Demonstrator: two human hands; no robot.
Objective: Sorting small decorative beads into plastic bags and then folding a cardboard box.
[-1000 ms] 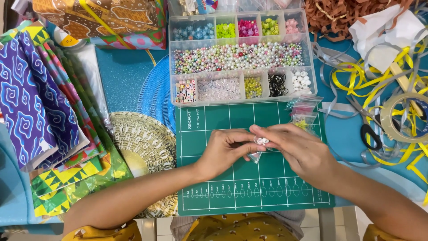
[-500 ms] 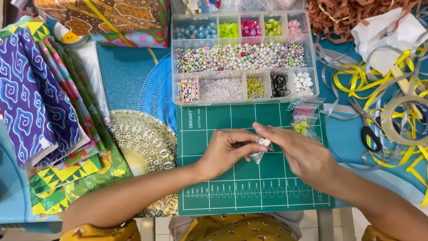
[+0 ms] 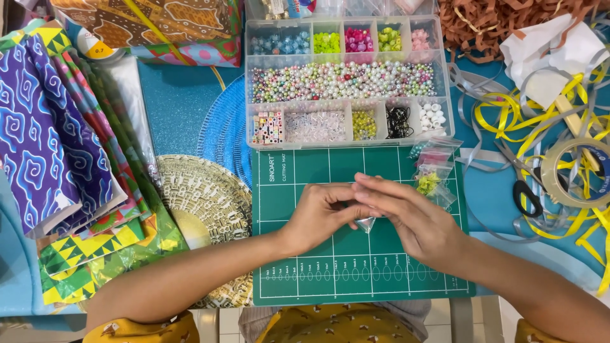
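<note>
A small clear plastic bag [image 3: 366, 223] hung between the two hands over the middle of the green cutting mat [image 3: 305, 267]. The left hand [image 3: 319, 215] had its fingers curled in, pinching at the bag's top; the right hand [image 3: 416, 219] lay across it from the right, fingertips closed on the same spot. Whether beads were held there could not be told. Just beyond the mat sat a clear compartment box of beads [image 3: 346, 79]. More small bags [image 3: 431, 174] lay at the mat's right edge, yellow ribbon [image 3: 508, 117] further right, folded patterned cloth [image 3: 57, 146] at left.
</note>
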